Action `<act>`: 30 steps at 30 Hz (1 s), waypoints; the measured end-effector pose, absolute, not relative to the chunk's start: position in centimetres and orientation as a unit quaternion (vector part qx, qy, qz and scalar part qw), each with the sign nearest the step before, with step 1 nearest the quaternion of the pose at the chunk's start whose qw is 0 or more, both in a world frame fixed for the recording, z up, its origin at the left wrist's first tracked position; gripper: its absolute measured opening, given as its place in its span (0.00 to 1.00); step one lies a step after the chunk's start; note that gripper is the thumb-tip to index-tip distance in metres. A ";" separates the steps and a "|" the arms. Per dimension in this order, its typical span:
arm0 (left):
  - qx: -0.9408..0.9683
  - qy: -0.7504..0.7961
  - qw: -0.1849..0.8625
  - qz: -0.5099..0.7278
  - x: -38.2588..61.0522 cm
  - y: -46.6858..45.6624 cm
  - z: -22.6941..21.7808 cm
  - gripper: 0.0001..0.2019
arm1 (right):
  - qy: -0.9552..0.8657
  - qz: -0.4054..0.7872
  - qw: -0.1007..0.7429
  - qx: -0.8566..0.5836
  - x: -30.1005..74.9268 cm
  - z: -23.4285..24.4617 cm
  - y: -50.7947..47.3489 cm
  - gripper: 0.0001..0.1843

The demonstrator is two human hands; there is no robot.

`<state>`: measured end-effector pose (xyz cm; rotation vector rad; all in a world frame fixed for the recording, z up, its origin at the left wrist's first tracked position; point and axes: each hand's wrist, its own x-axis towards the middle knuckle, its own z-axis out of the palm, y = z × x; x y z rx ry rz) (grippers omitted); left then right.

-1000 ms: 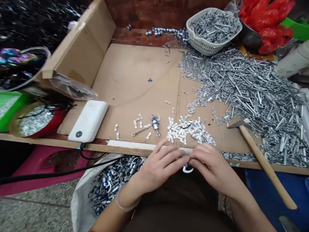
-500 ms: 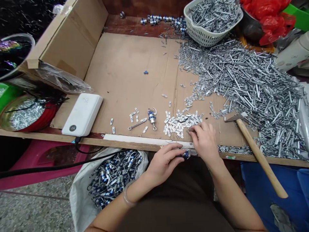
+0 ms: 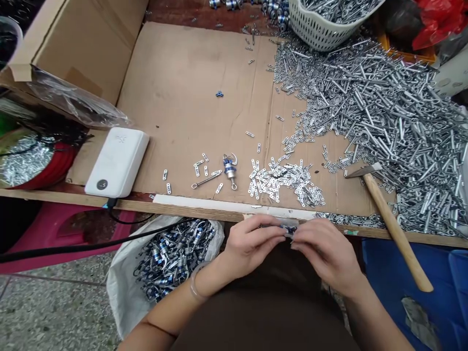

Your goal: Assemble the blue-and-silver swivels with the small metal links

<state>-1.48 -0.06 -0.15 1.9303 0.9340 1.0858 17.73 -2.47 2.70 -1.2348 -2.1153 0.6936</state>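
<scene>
My left hand (image 3: pixel 252 241) is closed around a blue-and-silver metal fitting (image 3: pixel 290 229) at the table's front edge, and only a small part of it shows. My right hand (image 3: pixel 327 251) meets it from the right, fingertips pinched at the fitting's end; what they hold is hidden. Just beyond lies a loose heap of small flat metal plates with holes (image 3: pixel 278 180). To the left on the cardboard are a finished-looking blue-and-silver fitting with a hook and an eye (image 3: pixel 229 170) and an eye bolt (image 3: pixel 206 181).
A hammer (image 3: pixel 397 231) lies across the front edge at right, before a large pile of metal rods (image 3: pixel 365 102). A white power bank (image 3: pixel 117 163) sits at left with its cable. Below hangs a sack (image 3: pixel 124 273) of fittings. A white basket (image 3: pixel 321 29) stands behind.
My right hand has left the plate heap and come down toward my left hand, so that their fingertips now meet at the fitting. The camera view has shifted slightly.
</scene>
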 end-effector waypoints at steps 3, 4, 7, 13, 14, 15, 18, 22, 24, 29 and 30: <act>0.689 0.396 0.416 0.443 -1.2 0.0 0.0 0.05 | -0.754 0.236 0.309 -0.530 17.9 1.8 -2.7 0.11; 0.673 0.402 0.432 0.446 -1.1 -0.1 0.0 0.04 | -0.753 0.215 0.308 -0.541 17.8 1.6 -2.7 0.11; 0.648 0.414 0.460 0.444 -0.9 -0.2 0.0 0.03 | -0.770 0.156 0.306 -0.537 17.3 1.2 -3.0 0.10; 0.625 0.437 0.478 0.435 -0.8 -0.3 -0.2 0.03 | -0.773 0.193 0.300 -0.525 17.0 1.0 -3.0 0.09; 0.622 0.438 0.480 0.436 -0.8 -0.4 -0.2 0.02 | -0.764 0.208 0.297 -0.534 17.0 1.0 -3.0 0.09; 0.621 0.439 0.481 0.437 -0.8 -0.4 -0.2 0.02 | -0.754 0.217 0.297 -0.545 17.0 1.1 -3.1 0.08; 0.629 0.436 0.471 0.439 -0.6 -0.5 -0.2 0.02 | -0.742 0.197 0.317 -0.557 16.9 1.2 -3.3 0.07; 0.654 0.415 0.454 0.440 -0.6 -0.6 -0.1 0.03 | -0.760 0.137 0.343 -0.535 16.6 1.5 -3.4 0.11; 0.665 0.406 0.450 0.436 -0.6 -0.7 -0.1 0.03 | -0.767 0.142 0.323 -0.535 16.5 1.6 -3.3 0.11; 0.729 0.389 0.390 0.406 -0.9 -0.8 -0.4 0.02 | -0.774 0.180 0.253 -0.552 16.5 1.7 -3.5 0.01; 0.753 0.382 0.356 0.400 -1.0 -0.8 -0.7 0.02 | -0.768 0.197 0.242 -0.559 16.5 1.6 -3.6 0.02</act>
